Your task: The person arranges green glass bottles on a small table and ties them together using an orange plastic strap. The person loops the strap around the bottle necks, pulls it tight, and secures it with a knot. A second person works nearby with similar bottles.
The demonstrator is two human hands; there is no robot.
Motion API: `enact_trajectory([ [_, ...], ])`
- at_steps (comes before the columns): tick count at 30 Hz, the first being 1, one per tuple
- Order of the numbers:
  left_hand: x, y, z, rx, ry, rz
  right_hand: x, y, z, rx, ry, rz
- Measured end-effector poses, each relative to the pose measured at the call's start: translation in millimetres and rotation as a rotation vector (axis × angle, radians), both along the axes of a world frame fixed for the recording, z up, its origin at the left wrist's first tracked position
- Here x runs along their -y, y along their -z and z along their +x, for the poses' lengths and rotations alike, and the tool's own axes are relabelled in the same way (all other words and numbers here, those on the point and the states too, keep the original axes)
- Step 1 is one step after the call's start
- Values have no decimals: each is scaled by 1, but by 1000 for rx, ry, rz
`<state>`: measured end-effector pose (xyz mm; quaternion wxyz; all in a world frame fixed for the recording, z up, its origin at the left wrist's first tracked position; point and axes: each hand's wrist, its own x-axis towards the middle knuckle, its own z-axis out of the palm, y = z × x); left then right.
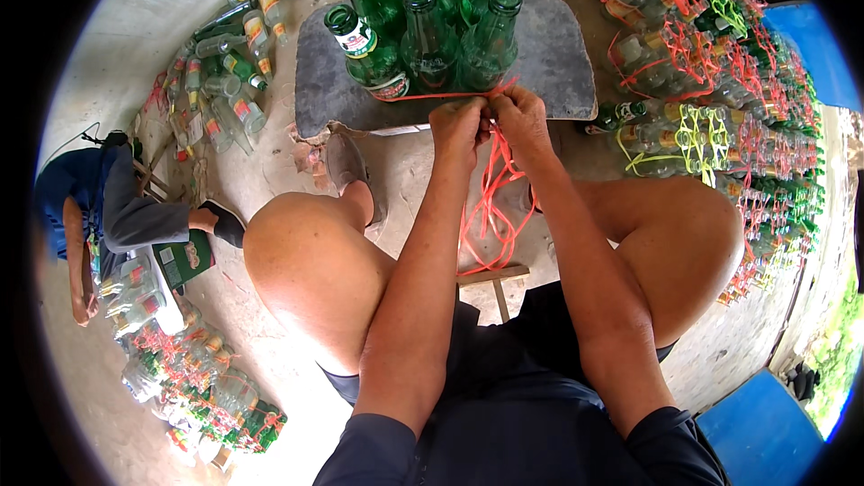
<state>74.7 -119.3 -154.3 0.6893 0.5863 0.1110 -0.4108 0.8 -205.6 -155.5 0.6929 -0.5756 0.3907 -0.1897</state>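
Several green glass bottles [430,49] stand upright in a tight group on a dark grey board [558,54]. Red plastic twine [441,95] runs along the near side of the group, low on the bottles. Just in front of them, my left hand [457,129] and my right hand [519,121] meet, both closed on the twine. Loose loops of the same twine [493,207] hang below my hands between my knees. Exactly how the strand passes between my fingers is hidden.
Tied bundles of bottles [711,135] are stacked on the right. Loose bottles [225,81] lie by the left wall, and more bundles [198,378] sit at lower left. Another person [108,198] sits at the left. Blue panels [760,423] stand at the right.
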Motion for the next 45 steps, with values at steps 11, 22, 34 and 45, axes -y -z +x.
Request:
enact_trajectory([
  [11, 8, -11, 4, -115, -57, 123, 7, 8, -5, 45, 1, 143],
  [22, 6, -12, 14, -305, -55, 82, 20, 8, -8, 57, -28, 511],
  [34, -1, 3, 23, -390, 55, 29, 27, -1, -7, 0, -57, 596],
  [45, -5, 1, 22, -354, 136, -1, 8, 6, -3, 50, 66, 526],
])
